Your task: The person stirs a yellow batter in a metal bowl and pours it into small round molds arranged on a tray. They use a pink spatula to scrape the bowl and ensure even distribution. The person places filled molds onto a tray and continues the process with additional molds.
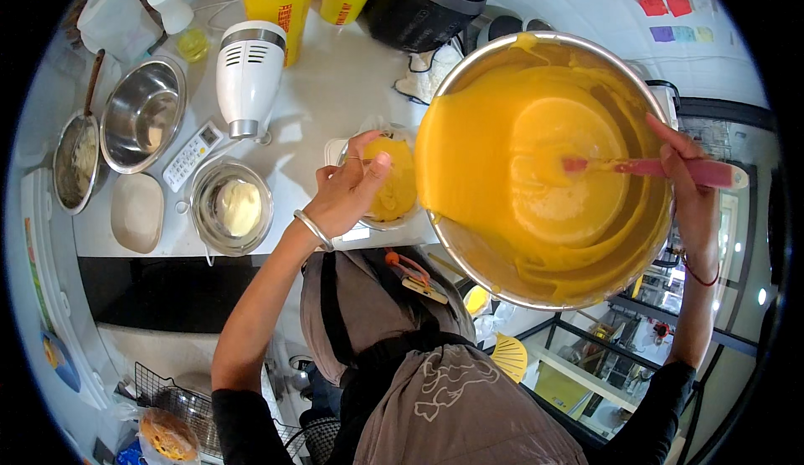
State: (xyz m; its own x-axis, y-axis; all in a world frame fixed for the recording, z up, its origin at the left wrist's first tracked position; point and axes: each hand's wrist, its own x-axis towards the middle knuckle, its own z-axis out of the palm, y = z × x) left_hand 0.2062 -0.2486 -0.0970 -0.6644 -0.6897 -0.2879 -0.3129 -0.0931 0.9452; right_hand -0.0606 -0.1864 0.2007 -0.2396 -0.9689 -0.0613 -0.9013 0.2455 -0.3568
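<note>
A large metal bowl [653, 239] tilts toward the left, and thick yellow batter [477, 157] reaches over its left rim. My right hand [688, 179] grips the bowl's right rim together with the handle of a pink spatula [716, 173], whose blade lies in the batter. Below the pouring edge, a smaller bowl [392, 225] holding yellow batter stands on a white kitchen scale [352, 237]. My left hand [345, 191] is at this bowl's left rim, thumb and forefinger apart over it. Whether it grips the rim cannot be made out.
Left on the counter are a white hand mixer [251, 75], a remote control [191, 156], a glass bowl [264, 226] with a pale mass, an oval dish [137, 213] and a metal bowl [141, 119]. Behind stand yellow cling film rolls [276, 0], a dark appliance [418, 9] and a cloth [433, 69].
</note>
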